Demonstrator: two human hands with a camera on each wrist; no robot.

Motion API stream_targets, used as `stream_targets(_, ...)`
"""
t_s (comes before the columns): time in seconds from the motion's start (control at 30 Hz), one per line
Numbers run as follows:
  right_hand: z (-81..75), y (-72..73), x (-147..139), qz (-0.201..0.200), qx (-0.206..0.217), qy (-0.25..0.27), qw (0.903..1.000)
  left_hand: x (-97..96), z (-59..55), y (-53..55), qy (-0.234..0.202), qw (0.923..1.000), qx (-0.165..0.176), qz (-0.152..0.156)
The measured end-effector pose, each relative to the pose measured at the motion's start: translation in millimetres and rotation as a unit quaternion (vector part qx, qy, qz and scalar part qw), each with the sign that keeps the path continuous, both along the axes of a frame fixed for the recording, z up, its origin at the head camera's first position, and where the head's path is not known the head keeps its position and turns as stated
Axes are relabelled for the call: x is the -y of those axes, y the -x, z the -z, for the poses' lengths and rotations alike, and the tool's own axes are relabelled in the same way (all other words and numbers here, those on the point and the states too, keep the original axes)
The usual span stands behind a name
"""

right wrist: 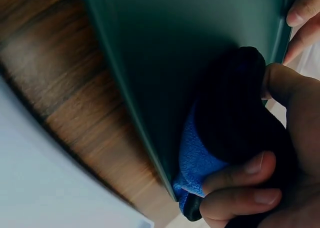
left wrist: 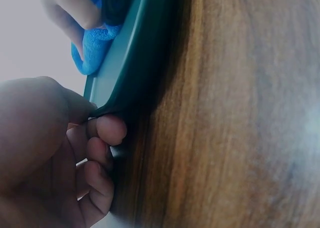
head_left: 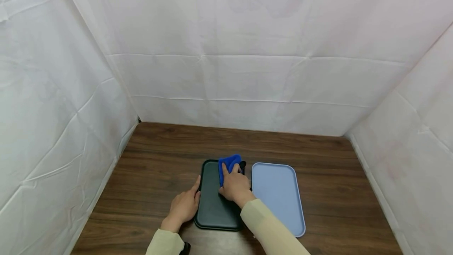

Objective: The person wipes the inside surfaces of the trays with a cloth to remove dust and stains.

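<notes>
A dark green rectangular tray (head_left: 212,207) lies on the wooden table. My left hand (head_left: 185,204) holds its left edge; in the left wrist view the thumb and forefinger pinch the rim (left wrist: 122,83). Over the tray's far right part, my right hand (head_left: 236,187) grips a bunched blue cloth (head_left: 229,160) and presses it onto the surface. A thick black part (right wrist: 235,108) sits with the cloth between the right thumb and curled fingers (right wrist: 240,180). Some of the cloth overhangs the tray's corner in the right wrist view.
A light blue tray (head_left: 275,192) lies just right of the green one, a narrow strip of table between them. Brown wood-grain tabletop (head_left: 148,176) surrounds both. White sheets (head_left: 247,50) hang behind and along both sides of the table.
</notes>
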State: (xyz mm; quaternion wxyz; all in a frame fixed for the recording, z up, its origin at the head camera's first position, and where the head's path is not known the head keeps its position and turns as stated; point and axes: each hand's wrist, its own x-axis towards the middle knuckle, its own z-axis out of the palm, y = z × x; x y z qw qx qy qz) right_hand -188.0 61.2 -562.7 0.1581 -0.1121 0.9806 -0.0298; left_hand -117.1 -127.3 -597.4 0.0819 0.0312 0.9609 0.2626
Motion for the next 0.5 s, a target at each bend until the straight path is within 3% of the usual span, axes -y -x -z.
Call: stream_targets(0.5,4.7,-1.2,11,-0.033,-0.019,-0.019,0.9991,-3.7,-2.1,1.4,0.010,0.9999,-0.001,-0.004)
